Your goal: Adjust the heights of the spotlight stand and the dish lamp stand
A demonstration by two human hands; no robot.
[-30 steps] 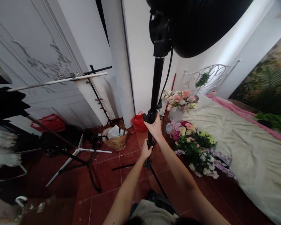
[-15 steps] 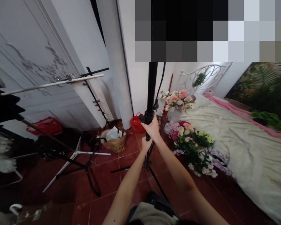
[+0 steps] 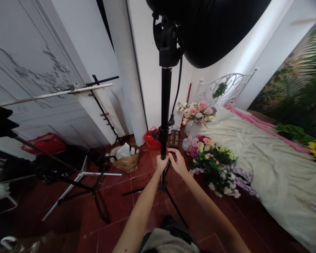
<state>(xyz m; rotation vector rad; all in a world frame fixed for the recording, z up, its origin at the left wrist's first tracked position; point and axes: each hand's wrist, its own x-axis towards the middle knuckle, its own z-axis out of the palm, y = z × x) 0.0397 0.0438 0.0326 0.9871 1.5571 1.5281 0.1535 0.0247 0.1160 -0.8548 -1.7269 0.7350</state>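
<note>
Head view: black pole (image 3: pixel 166 95) runs upright through the left grip (image 3: pixel 162 163).

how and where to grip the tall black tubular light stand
Probably the bare, upright black pole above the knobbed black collar, from the left: it's slim and straight there, while a small black plug dangles close on the right.

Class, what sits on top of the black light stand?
Atop the light stand, a black bracket carries a large black light shade. Its outer shell hides whatever is inside.

Blk light stand (image 3: pixel 165 98), prob. upright
</note>
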